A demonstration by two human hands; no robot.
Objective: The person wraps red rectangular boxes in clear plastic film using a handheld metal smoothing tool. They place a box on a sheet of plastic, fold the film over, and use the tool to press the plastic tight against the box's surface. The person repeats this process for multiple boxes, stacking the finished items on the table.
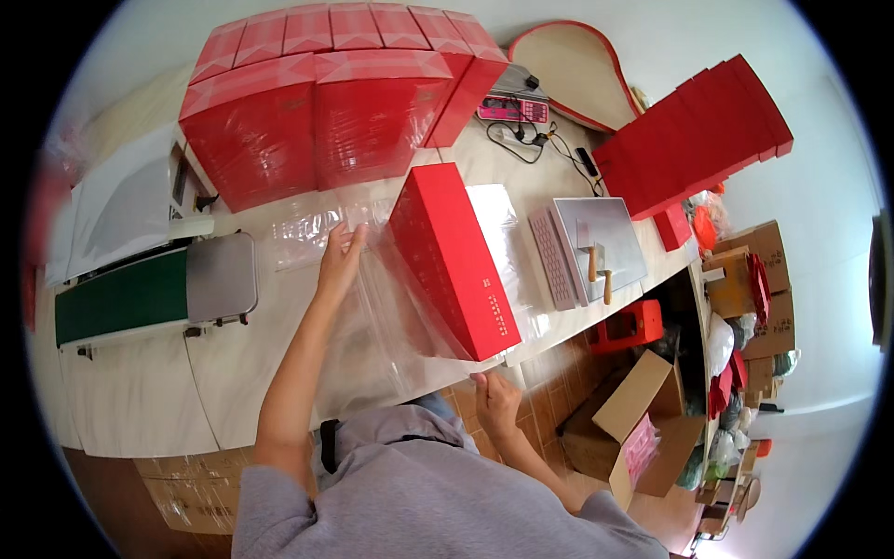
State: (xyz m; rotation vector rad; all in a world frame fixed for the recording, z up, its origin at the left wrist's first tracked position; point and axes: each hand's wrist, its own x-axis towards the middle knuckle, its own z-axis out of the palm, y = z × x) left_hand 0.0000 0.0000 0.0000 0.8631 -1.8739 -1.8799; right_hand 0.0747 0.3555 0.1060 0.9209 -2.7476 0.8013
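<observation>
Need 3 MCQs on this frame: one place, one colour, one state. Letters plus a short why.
1. Where is the green conveyor belt?
A. the person's left
B. the person's right
C. behind the wrapped stack

2. What colour is the long box in the clear film?
A. blue
B. red
C. white

3. What is the left hand doing?
A. resting flat on the table
B. holding up the film
C. gripping a tool

Answers: 1 A, it lies at the left table edge. 2 B, its lid and sides are red. 3 B, its fingers pinch the film's top edge while the right hand holds the box's near end.

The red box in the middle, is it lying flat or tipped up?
Tipped up. The red box stands on its long edge inside clear plastic film, which both hands hold.
</observation>
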